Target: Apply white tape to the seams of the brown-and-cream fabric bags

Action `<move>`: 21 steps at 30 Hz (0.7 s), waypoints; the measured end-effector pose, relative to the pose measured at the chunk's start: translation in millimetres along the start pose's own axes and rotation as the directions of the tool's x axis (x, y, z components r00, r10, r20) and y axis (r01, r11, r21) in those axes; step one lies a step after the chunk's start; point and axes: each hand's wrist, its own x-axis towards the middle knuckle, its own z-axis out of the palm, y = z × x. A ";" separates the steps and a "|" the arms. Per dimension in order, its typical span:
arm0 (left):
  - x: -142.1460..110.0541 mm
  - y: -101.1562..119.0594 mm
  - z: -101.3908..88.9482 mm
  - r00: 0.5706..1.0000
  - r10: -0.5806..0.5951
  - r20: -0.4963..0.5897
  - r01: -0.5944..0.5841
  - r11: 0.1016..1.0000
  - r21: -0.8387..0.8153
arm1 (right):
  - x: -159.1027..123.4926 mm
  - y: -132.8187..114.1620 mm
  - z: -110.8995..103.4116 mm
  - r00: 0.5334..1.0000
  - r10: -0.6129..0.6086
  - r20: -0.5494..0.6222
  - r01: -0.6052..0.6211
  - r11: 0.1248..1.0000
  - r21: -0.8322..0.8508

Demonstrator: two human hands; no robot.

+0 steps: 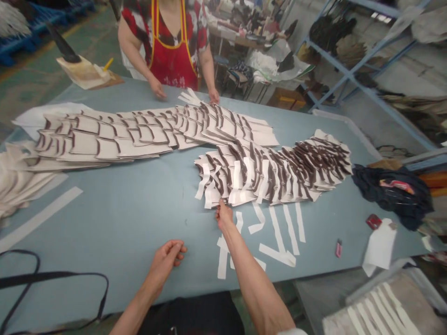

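Observation:
My right hand [224, 215] pinches the near edge of a fanned row of cream fabric pieces with dark brown edges [303, 163]. Its fingertips meet the front left part of the row, beside hanging white paper-like strips [209, 195]. Over the bare tabletop to the left is my left hand [170, 256], with fingers curled in, thumb against them and nothing visible in the grip. Several loose white strips [291, 228] lie in front of the row, some near my right forearm.
Across the blue-grey table [139, 200] stands a person in a red apron [174, 51], one hand touching a second long row of cream pieces [132, 132]. Dark cloth [391, 195] lies at the right, a black strap [52, 279] at left, and a bin [384, 307] at lower right.

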 end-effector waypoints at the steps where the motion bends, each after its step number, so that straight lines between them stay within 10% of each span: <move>1: 5.0 -1.8 0.7 1.000 -0.004 0.013 0.004 1.000 0.003 | -2.4 0.1 -0.6 1.000 -0.009 0.011 0.009 1.000 -0.014; 11: 51.5 -22.4 12.0 0.992 -0.058 0.116 0.064 0.997 -0.048 | -30.6 8.3 -9.5 0.995 -0.090 0.041 0.095 0.985 -0.143; 21: 69.4 -3.6 43.4 0.978 0.065 0.199 -0.005 0.959 -0.284 | -74.7 54.7 25.4 0.958 0.106 0.267 -0.063 0.984 -0.165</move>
